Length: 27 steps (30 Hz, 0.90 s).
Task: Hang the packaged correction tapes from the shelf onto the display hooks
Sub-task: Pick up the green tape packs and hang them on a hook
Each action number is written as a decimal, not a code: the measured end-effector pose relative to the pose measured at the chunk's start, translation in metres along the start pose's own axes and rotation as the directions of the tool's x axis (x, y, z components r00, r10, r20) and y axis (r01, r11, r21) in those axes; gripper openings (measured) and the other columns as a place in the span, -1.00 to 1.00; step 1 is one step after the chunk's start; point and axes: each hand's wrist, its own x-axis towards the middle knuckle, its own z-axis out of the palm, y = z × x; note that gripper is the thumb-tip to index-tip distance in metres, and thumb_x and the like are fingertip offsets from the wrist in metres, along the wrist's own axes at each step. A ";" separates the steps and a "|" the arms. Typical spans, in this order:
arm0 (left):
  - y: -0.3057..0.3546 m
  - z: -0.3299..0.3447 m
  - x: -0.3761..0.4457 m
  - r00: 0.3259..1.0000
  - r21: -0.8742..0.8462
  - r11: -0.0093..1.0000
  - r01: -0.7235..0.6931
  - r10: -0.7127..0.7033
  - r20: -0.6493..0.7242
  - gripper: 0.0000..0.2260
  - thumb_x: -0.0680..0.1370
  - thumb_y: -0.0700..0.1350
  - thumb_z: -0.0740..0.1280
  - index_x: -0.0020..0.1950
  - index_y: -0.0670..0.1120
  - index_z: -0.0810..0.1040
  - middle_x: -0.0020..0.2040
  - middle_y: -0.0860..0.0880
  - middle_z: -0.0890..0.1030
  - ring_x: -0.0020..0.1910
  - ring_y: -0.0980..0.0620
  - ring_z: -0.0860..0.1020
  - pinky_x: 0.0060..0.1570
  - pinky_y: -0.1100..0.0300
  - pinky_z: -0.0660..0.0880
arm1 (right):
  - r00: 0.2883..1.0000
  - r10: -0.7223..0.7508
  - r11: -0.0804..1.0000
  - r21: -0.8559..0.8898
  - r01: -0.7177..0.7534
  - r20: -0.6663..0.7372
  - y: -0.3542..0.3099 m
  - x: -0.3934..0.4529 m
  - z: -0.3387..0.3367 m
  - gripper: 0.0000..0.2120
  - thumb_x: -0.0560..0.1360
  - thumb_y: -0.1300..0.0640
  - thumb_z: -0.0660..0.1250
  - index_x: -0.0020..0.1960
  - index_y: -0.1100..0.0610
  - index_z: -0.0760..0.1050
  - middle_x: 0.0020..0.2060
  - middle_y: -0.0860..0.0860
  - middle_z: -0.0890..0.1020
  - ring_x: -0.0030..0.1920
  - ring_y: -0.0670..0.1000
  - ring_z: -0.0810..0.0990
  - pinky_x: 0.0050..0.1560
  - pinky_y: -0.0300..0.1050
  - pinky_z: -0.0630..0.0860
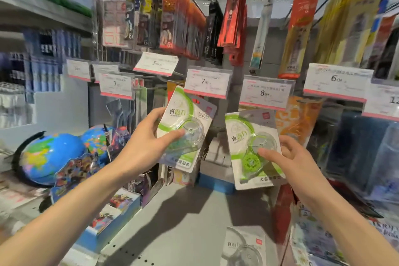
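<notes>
Holding one packaged correction tape each, the left hand pinches the left pack by its lower edge, and the right hand grips the right pack with the thumb on the clear blister. Each looks light: a stiff card that could bend, with smooth plastic likely to slip, so the card's sides seem the safest hold. Above the grips, price tags crowd the hooks and hide their tips. Below the hands, another pack lies on the grey shelf. Left of the left grip sit globes.
</notes>
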 end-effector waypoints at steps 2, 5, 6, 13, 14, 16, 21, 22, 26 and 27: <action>0.002 -0.005 0.000 0.999 -0.012 0.999 -0.034 0.034 0.003 -0.56 0.55 -0.07 0.50 0.39 0.10 0.48 0.20 0.20 0.69 0.17 0.20 0.66 0.16 0.15 0.56 | 1.000 -0.006 1.000 -0.015 0.005 -0.029 0.004 0.004 0.002 -0.58 0.44 -0.06 0.55 0.24 -0.10 0.51 0.02 -0.18 0.77 -0.04 -0.16 0.75 -0.03 -0.12 0.54; 0.008 -0.011 0.004 0.996 -0.021 0.996 -0.092 0.092 0.000 -0.57 0.53 -0.08 0.51 0.36 0.11 0.49 0.21 0.20 0.69 0.19 0.20 0.66 0.15 0.21 0.59 | 0.997 -0.027 0.999 -0.030 0.025 -0.066 0.011 0.010 0.010 -0.62 0.45 -0.02 0.55 0.20 -0.11 0.51 0.03 -0.18 0.76 -0.01 -0.14 0.75 -0.03 -0.11 0.58; 0.010 -0.013 0.006 0.994 -0.018 0.994 -0.107 0.107 -0.004 -0.57 0.53 -0.08 0.51 0.35 0.13 0.49 0.20 0.20 0.69 0.19 0.20 0.65 0.14 0.24 0.60 | 0.997 -0.040 0.999 -0.031 0.037 -0.073 0.012 0.012 0.015 -0.64 0.45 0.00 0.55 0.18 -0.10 0.51 0.02 -0.17 0.76 -0.01 -0.13 0.75 -0.02 -0.10 0.59; 0.017 -0.025 0.012 0.987 -0.020 0.987 -0.157 0.157 -0.025 -0.60 0.53 -0.10 0.51 0.32 0.16 0.51 0.18 0.19 0.70 0.16 0.18 0.67 0.16 0.15 0.57 | 0.981 -0.140 0.986 -0.109 0.126 -0.134 0.001 0.035 0.053 -0.66 0.46 -0.08 0.54 0.12 -0.09 0.46 -0.08 -0.17 0.74 -0.12 -0.31 0.69 -0.31 -0.42 0.53; 0.017 -0.026 0.013 0.986 -0.023 0.986 -0.163 0.163 -0.027 -0.60 0.53 -0.10 0.51 0.30 0.18 0.51 0.18 0.19 0.71 0.16 0.19 0.67 0.15 0.18 0.58 | 0.979 -0.152 0.984 -0.118 0.136 -0.137 -0.002 0.037 0.057 -0.65 0.46 -0.10 0.53 0.14 -0.09 0.46 -0.05 -0.19 0.71 -0.11 -0.35 0.67 -0.31 -0.41 0.52; 0.018 -0.027 0.015 0.985 -0.029 0.984 -0.174 0.173 -0.026 -0.58 0.51 -0.09 0.53 0.30 0.18 0.51 0.18 0.19 0.71 0.16 0.19 0.67 0.10 0.27 0.60 | 0.975 -0.173 0.980 -0.119 0.157 -0.138 -0.006 0.043 0.066 -0.60 0.47 -0.12 0.52 0.20 -0.06 0.46 0.00 -0.23 0.67 -0.07 -0.37 0.65 -0.20 -0.36 0.49; 0.016 -0.029 0.019 0.983 -0.039 0.983 -0.181 0.180 -0.024 -0.54 0.47 -0.05 0.53 0.34 0.12 0.51 0.18 0.16 0.71 0.15 0.16 0.68 0.12 0.25 0.62 | 0.969 -0.201 0.976 -0.115 0.186 -0.141 -0.011 0.056 0.079 -0.57 0.46 -0.14 0.50 0.23 -0.09 0.43 0.15 -0.17 0.61 0.12 -0.25 0.57 -0.02 -0.27 0.47; 0.015 -0.030 0.020 0.983 -0.033 0.982 -0.184 0.183 -0.023 -0.54 0.46 -0.01 0.52 0.33 0.14 0.51 0.18 0.17 0.71 0.15 0.17 0.68 0.11 0.25 0.62 | 0.968 -0.204 0.975 -0.123 0.187 -0.149 -0.011 0.058 0.080 -0.57 0.46 -0.16 0.50 0.23 -0.09 0.43 0.15 -0.17 0.61 0.13 -0.24 0.57 -0.02 -0.26 0.47; 0.014 -0.031 0.020 0.983 -0.030 0.983 -0.182 0.181 -0.018 -0.53 0.44 0.02 0.51 0.32 0.17 0.50 0.19 0.19 0.70 0.16 0.18 0.67 0.10 0.28 0.62 | 0.963 -0.195 0.976 -0.133 0.172 -0.188 -0.011 0.061 0.084 -0.54 0.45 -0.20 0.50 0.23 -0.03 0.45 0.13 -0.12 0.63 0.13 -0.12 0.61 -0.01 -0.15 0.48; 0.014 -0.032 0.020 0.983 -0.029 0.983 -0.182 0.182 -0.018 -0.53 0.44 0.02 0.51 0.33 0.17 0.50 0.19 0.19 0.70 0.16 0.19 0.67 0.10 0.30 0.61 | 0.962 -0.189 0.976 -0.142 0.162 -0.197 -0.011 0.062 0.085 -0.52 0.44 -0.22 0.49 0.21 0.00 0.46 0.12 -0.11 0.63 0.11 -0.12 0.61 -0.04 -0.14 0.48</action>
